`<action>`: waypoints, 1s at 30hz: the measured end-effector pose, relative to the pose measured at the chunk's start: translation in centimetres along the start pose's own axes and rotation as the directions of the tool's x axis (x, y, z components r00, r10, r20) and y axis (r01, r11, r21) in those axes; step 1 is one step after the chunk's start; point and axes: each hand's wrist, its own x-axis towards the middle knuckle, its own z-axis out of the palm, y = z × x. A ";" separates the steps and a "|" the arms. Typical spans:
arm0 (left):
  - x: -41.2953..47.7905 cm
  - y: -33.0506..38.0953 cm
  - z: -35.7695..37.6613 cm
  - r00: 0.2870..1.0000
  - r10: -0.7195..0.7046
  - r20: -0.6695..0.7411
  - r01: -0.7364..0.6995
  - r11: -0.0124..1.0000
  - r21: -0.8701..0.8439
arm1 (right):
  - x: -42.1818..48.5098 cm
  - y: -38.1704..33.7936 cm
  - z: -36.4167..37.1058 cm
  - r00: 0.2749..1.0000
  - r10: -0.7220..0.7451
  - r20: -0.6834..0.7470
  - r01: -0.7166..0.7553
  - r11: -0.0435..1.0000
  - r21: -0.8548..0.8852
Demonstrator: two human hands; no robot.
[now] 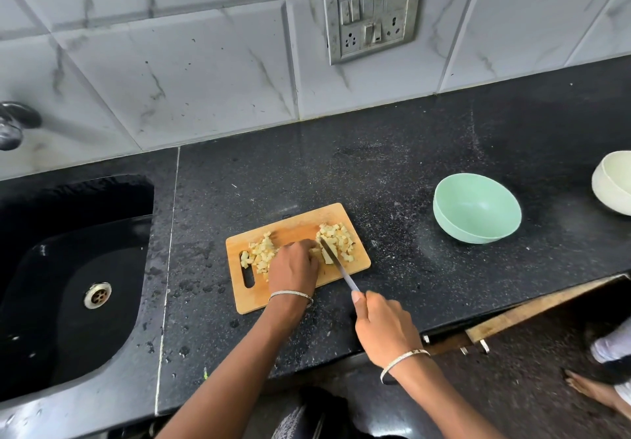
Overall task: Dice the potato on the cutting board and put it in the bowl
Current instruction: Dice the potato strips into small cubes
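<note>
— Potato (336, 238): where is it?
— Diced, in two heaps on the cutting board (297, 225), one by the handle slot and one at the right end.
— And the hands?
— The left hand (295, 267) sits between the heaps, fingers curled down over a remaining piece, holding it on the board. The right hand (386, 329) is clenched round the handle of the knife (339, 264), whose blade slants in over the board's near edge beside the left fingertips.
— The bowl?
— The green bowl (476, 213) stands on the black counter (375, 172), to the right of the board and apart from it.
</note>
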 end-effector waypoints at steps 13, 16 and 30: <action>0.7 0.7 -0.7 0.996 0.093 0.011 -0.094 0.994 0.056 | 0.3 0.6 0.9 0.995 -0.028 -0.093 0.035 0.997 0.070; -0.5 0.3 -0.4 0.995 0.103 -0.002 -0.103 0.995 -0.003 | 0.2 0.6 1.3 0.993 -0.062 -0.103 0.071 0.993 0.091; -1.9 -0.8 -0.2 0.995 -0.100 0.032 0.104 0.966 -0.238 | -1.3 0.9 3.6 0.994 -0.091 -0.068 0.093 0.995 0.028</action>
